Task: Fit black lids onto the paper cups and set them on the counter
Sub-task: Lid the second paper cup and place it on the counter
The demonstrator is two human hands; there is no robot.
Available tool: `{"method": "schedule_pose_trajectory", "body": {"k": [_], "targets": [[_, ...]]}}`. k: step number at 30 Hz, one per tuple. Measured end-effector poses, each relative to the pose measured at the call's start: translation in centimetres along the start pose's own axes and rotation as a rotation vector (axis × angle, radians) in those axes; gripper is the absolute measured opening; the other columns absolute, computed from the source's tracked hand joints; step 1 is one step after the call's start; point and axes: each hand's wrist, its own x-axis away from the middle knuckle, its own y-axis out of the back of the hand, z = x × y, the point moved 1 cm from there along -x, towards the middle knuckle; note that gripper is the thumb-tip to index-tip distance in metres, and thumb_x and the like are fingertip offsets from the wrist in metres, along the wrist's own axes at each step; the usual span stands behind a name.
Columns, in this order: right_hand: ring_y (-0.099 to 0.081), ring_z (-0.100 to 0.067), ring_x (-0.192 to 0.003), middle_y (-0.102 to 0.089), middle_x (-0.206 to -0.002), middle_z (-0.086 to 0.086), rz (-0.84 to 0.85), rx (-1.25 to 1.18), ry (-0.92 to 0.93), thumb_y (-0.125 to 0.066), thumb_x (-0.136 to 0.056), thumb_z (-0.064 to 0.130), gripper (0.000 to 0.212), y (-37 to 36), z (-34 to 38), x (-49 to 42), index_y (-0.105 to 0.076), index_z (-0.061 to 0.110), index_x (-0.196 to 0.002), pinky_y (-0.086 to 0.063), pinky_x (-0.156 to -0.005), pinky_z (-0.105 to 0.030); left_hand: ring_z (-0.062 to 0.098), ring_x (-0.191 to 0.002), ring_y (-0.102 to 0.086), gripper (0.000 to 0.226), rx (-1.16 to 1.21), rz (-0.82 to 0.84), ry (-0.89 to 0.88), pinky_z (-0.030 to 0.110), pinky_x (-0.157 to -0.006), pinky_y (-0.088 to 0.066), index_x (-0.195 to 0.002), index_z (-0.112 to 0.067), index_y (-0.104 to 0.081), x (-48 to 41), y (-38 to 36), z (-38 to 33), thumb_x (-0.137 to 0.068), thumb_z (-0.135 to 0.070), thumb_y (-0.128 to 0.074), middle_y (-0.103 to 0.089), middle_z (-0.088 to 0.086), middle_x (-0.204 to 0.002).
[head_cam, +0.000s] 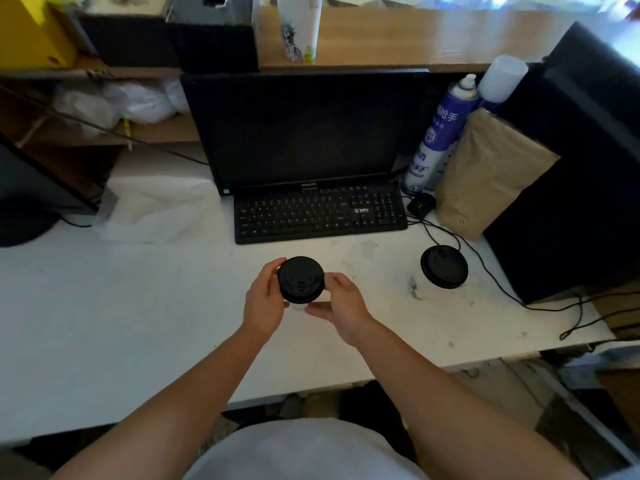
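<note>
above the table (138, 306), just in front of the keyboard (320, 214), the paper cup (298, 306) is held between both hands, its black lid (300, 279) facing up at the camera. the left hand (265, 299) pinches the lid's rim; the right hand (341, 303) curls round the cup just under it, so each grip is clamped, neither apart. a second lidded cup (444, 271) stands on the table to the right. the cup is probably light and thin-walled, easy to crush; better to press around the stiffer rim than squeeze its soft middle.
</note>
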Motion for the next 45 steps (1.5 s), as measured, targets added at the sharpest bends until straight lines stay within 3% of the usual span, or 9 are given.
{"method": "schedule_pose_trajectory", "body": {"k": [7,11,14,17,23,34,38,41,45], "targets": [[-0.068,-0.035,-0.106,-0.067,-0.119,-0.012,-0.005,-0.037,0.050,-0.046,-0.108,0.021,0.025,0.0,-0.5,0.0,-0.067,0.008,-0.115,-0.061,-0.082,-0.038,0.028,-0.097,-0.068,0.016,0.020,-0.121,0.186,0.040,-0.064,-0.063,-0.103,-0.017,-0.059,0.7,0.3,-0.1,-0.106,-0.024,-0.045,-0.066,0.012,-0.109],[-0.066,-0.028,-0.082,-0.067,-0.101,-0.007,-0.035,0.039,0.043,-0.053,-0.105,0.033,0.031,0.4,0.1,-0.5,-0.066,0.005,-0.105,-0.057,-0.065,-0.035,0.029,-0.080,-0.071,0.042,0.066,-0.076,0.323,0.032,-0.054,-0.058,-0.090,-0.003,-0.062,0.6,0.8,-0.1,-0.106,-0.036,-0.042,-0.071,0.015,-0.085],[-0.065,-0.028,-0.082,-0.068,-0.106,-0.012,-0.010,0.029,0.034,-0.053,-0.105,0.031,0.034,0.4,0.3,-0.9,-0.067,0.000,-0.108,-0.059,-0.071,-0.038,0.023,-0.068,-0.072,0.053,0.114,-0.037,0.424,0.033,-0.055,-0.057,-0.082,-0.006,-0.064,0.6,1.0,-0.1,-0.104,-0.048,-0.042,-0.072,0.007,-0.066],[-0.066,-0.029,-0.091,-0.070,-0.119,-0.019,0.037,-0.029,0.035,-0.050,-0.107,0.020,0.031,0.5,0.2,-0.8,-0.068,-0.003,-0.114,-0.059,-0.079,-0.039,0.019,-0.063,-0.072,0.052,0.123,0.012,0.462,0.031,-0.053,-0.057,-0.086,-0.013,-0.068,0.9,0.9,0.1,-0.099,-0.057,-0.046,-0.073,0.005,-0.063],[-0.060,-0.022,-0.080,-0.070,-0.113,-0.012,0.046,-0.030,0.036,-0.051,-0.106,0.017,0.027,0.8,0.1,-0.8,-0.070,0.003,-0.117,-0.052,-0.064,-0.031,0.020,-0.064,-0.074,0.053,0.129,0.052,0.505,0.031,-0.055,-0.057,-0.095,-0.014,-0.069,0.8,0.7,0.3,-0.099,-0.060,-0.043,-0.076,0.006,-0.069],[-0.057,-0.019,-0.079,-0.060,-0.100,-0.012,-0.075,0.549,0.352,-0.029,-0.110,0.028,0.036,-0.7,-0.8,-1.0,-0.057,0.007,-0.114,-0.056,-0.053,-0.029,0.021,-0.075,-0.067,0.029,-0.179,0.048,0.214,0.037,-0.060,-0.055,-0.111,-0.017,-0.046,-0.3,0.9,0.2,-0.108,-0.041,-0.029,-0.061,0.003,-0.094],[-0.060,-0.029,-0.092,-0.060,-0.104,-0.016,-0.066,0.728,0.452,-0.029,-0.110,0.027,0.037,-0.5,-0.4,-0.9,-0.057,0.002,-0.113,-0.057,-0.073,-0.045,0.027,-0.102,-0.062,0.031,-0.263,0.076,0.052,0.046,-0.079,-0.058,-0.129,-0.014,-0.047,-0.4,1.1,-0.3,-0.110,-0.028,-0.027,-0.060,0.006,-0.115],[-0.056,-0.027,-0.096,-0.058,-0.108,-0.014,-0.066,0.905,0.504,-0.030,-0.110,0.022,0.034,0.1,-0.1,-1.1,-0.057,0.002,-0.109,-0.045,-0.080,-0.034,0.021,-0.107,-0.059,0.038,-0.260,0.156,-0.049,0.039,-0.092,-0.053,-0.146,-0.016,-0.038,-0.6,1.4,-0.7,-0.109,-0.020,-0.029,-0.059,0.006,-0.120],[-0.057,-0.029,-0.101,-0.058,-0.115,-0.015,-0.066,0.975,0.481,-0.033,-0.108,0.018,0.027,0.0,0.4,-1.0,-0.055,0.003,-0.115,-0.049,-0.085,-0.038,0.014,-0.112,-0.058,0.037,-0.228,0.226,-0.176,0.030,-0.100,-0.049,-0.138,-0.021,-0.048,-0.9,1.5,-1.2,-0.105,-0.005,-0.041,-0.061,-0.002,-0.124]]}}
